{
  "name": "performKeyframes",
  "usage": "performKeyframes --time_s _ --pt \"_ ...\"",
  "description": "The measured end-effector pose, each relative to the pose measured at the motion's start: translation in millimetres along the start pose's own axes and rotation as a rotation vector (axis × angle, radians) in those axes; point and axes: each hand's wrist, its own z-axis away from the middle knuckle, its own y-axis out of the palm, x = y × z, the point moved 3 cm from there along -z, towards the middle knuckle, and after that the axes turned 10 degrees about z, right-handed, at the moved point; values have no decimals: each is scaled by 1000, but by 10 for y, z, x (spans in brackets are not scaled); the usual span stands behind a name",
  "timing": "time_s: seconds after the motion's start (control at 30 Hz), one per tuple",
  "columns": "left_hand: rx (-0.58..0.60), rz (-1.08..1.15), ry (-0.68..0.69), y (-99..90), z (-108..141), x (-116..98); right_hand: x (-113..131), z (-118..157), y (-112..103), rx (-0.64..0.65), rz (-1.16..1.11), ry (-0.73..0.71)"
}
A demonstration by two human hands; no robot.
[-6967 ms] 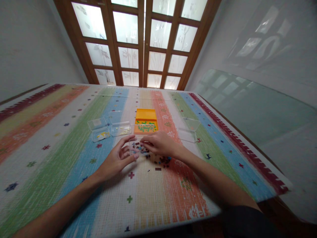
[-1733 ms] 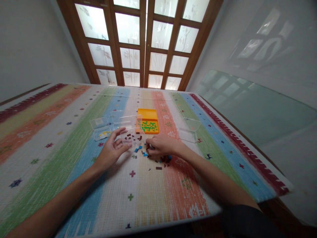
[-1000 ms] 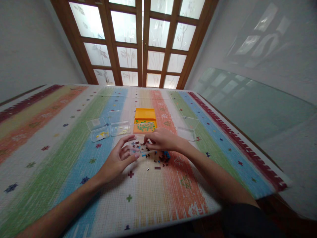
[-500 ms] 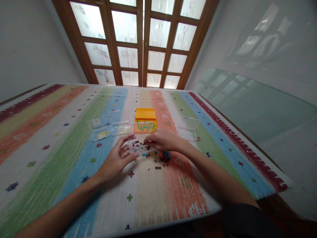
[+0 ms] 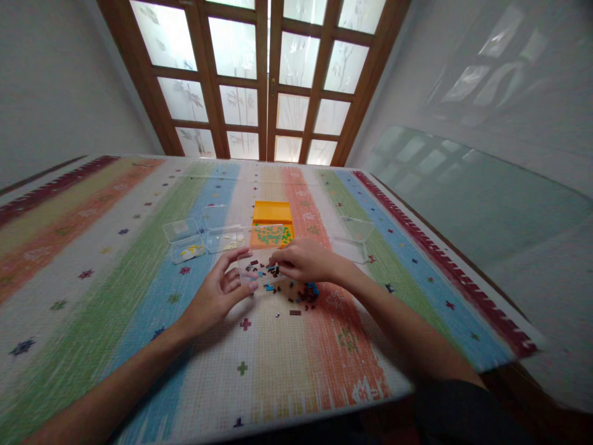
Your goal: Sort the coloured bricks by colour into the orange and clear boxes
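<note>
The tablecloth bore green, blue and orange stripes; the far case was yellow-orange, the near pile brown and blue.

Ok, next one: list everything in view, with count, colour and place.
Near box: one, clear, front centre
Loose pieces: many, mostly brown and blue, in the near box and on the cloth
Orange box: one, orange-yellow, behind the near box
Green pieces: many, green, in the orange box
Left boxes: two, clear, left of the orange box
Yellow pieces: several, yellow, leftmost box
Pale pieces: several, off-white, box beside it
Right box: one, clear, right
Tablecloth: one, multicoloured stripes, table
Paned doors: one set, brown, back
Panel: one, pale green, right
Walls: two, whitish, sides
Sleeve: one, dark, right arm
Hands: two, bare, at the near box
</note>
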Motion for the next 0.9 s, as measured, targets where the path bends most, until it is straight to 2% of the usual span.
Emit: performKeyframes --time_s 0.2,0.37,0.6,0.9 --pt "-131 -1 19 -131 -77 -29 61 12 -38 -74 -87 -28" --pt "-249 4 25 -235 -127 -40 175 -64 99 55 -2 -11" --pt "-258 19 37 -244 -132 -62 291 -115 354 97 120 114" --pt "-271 69 -11 -197 -126 -87 402 -127 366 102 40 116"
